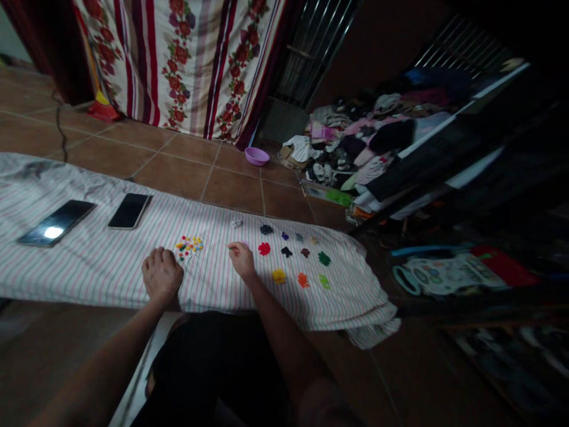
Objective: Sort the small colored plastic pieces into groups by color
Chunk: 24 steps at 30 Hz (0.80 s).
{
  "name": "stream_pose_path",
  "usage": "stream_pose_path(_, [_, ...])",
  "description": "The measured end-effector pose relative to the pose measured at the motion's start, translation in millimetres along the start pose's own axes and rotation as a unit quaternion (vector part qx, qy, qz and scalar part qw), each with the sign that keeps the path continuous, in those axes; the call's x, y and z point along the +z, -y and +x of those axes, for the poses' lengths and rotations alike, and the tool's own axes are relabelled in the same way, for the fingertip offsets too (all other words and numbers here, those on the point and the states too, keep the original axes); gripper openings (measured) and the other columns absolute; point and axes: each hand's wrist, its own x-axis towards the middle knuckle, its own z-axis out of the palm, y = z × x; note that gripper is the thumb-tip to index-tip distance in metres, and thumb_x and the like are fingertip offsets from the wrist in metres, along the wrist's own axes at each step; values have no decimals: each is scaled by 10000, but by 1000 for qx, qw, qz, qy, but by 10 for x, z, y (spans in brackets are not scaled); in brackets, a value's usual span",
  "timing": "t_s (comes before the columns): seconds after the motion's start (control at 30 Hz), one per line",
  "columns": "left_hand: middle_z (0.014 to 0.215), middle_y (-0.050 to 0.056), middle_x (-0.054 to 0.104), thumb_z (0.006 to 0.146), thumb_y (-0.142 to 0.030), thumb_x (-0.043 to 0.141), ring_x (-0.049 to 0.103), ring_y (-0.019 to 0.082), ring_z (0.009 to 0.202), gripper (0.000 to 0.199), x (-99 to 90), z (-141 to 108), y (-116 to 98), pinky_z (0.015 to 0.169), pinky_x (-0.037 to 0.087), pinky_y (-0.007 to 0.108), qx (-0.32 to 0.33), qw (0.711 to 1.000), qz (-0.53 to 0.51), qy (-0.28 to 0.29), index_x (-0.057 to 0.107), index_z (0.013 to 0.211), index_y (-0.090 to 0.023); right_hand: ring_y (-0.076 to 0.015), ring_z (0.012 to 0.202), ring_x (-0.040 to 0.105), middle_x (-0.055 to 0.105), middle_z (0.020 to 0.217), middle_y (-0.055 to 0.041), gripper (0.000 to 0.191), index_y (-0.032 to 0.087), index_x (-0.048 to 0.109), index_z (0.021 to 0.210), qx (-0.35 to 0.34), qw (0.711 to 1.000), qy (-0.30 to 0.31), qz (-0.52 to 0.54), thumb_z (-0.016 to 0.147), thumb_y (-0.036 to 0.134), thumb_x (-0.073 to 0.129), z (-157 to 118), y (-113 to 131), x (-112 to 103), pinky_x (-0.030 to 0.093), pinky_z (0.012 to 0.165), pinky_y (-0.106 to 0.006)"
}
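My left hand rests palm down on the striped cloth, its fingers curled under so that the inside is hidden. Just right of it lies a loose scatter of small mixed-colour pieces. My right hand is pinched at the fingertips around a small piece whose colour is hard to make out. Beside that hand are little piles sorted by colour, among them a red pile, a yellow pile, an orange pile, a dark green pile and a white pile.
Two phones, a larger one and a smaller one, lie on the cloth at the left. Beyond the cloth's far edge, a purple basin stands on the tiled floor. Heaped clothes and a floral curtain are farther back.
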Motion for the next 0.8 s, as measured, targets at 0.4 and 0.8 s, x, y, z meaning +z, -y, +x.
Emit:
stream_pose_path(0.4, [1161, 174, 577, 858, -274, 317, 490, 299, 1127, 304, -46, -2, -27, 956, 361, 465, -1, 1000, 8, 9, 562, 976, -138, -180, 777, 659, 689, 807, -41, 207, 195, 632, 876, 66, 989, -113, 74, 735, 279, 506, -166, -757, -875, 529, 748, -312])
stream_pose_path(0.8, [1169, 142, 578, 852, -263, 344, 500, 283, 1100, 294, -118, 11, -93, 944, 347, 419, -14, 997, 59, 42, 568, 991, -133, -193, 705, 611, 663, 718, -33, 324, 179, 671, 844, 198, 946, -254, -43, 648, 373, 502, -365, -1681, -1958, 486, 729, -310])
